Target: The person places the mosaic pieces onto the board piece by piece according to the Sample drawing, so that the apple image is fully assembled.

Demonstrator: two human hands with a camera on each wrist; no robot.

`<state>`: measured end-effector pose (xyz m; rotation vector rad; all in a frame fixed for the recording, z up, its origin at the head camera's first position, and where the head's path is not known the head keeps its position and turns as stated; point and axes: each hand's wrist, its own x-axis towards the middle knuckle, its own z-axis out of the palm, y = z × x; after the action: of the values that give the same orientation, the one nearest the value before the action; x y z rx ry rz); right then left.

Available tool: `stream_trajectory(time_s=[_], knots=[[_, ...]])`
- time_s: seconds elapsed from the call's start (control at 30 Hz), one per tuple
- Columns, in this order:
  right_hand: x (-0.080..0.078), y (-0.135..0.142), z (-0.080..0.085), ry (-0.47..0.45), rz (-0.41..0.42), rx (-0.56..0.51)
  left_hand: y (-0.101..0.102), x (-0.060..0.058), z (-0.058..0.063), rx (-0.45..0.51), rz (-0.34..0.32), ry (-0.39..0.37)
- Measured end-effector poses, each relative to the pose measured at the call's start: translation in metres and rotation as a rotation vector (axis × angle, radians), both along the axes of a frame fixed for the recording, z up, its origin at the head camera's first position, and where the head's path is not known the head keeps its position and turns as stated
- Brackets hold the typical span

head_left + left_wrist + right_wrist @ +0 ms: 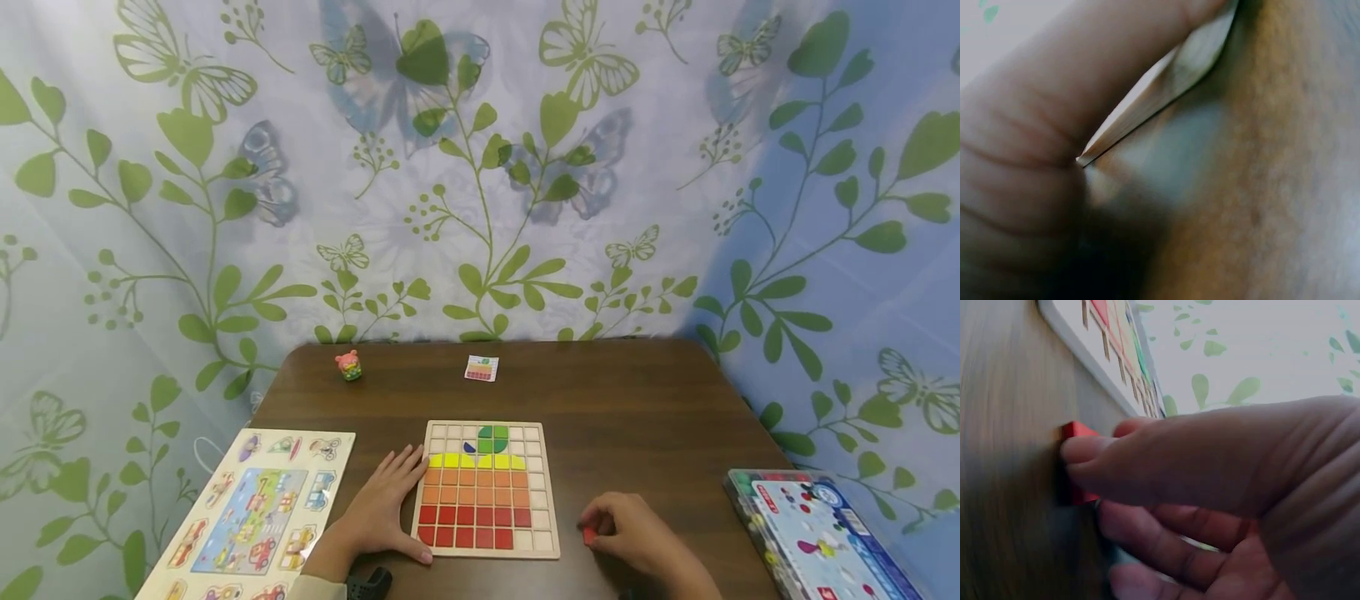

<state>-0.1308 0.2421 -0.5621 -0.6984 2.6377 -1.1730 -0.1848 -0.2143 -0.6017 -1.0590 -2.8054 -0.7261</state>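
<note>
A wooden grid board (553, 517) lies on the table, filled with rows of yellow, orange and red tiles (465, 514). Near its top sit green pieces (492, 439) and a small blue piece (469, 447). My left hand (381, 510) rests along the board's left edge with fingers spread and thumb by the lower left corner. To the right of the board, my right hand (633, 533) pinches a red block (1075, 431) between thumb and fingers, low over the tabletop. Part of that block is hidden by the fingertips.
A small pattern card (482, 368) lies behind the board. A pink-topped figurine (348, 365) stands at the back left. On the left is a picture puzzle board (300, 467); at the right edge, a clear plastic box (817, 533). A patterned curtain (480, 208) hangs behind the table.
</note>
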Motion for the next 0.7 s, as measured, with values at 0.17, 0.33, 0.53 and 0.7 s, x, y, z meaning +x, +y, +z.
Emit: stream_trajectory(time_s=[0.17,0.33,0.53,0.7], knots=[[0.000,-0.008,0.002,-0.017,0.050,0.021,0.001,0.000,0.002,-0.007,0.009,0.004],[0.002,-0.015,0.005,-0.001,-0.030,0.030,0.002,-0.001,0.001,-0.018,0.008,0.004],[0.006,-0.045,0.008,0.012,-0.146,-0.092,0.001,0.001,0.002,-0.013,0.017,-0.012],[0.007,-0.074,0.008,-0.060,-0.099,-0.146,0.001,0.001,0.002,-0.001,0.015,-0.014]])
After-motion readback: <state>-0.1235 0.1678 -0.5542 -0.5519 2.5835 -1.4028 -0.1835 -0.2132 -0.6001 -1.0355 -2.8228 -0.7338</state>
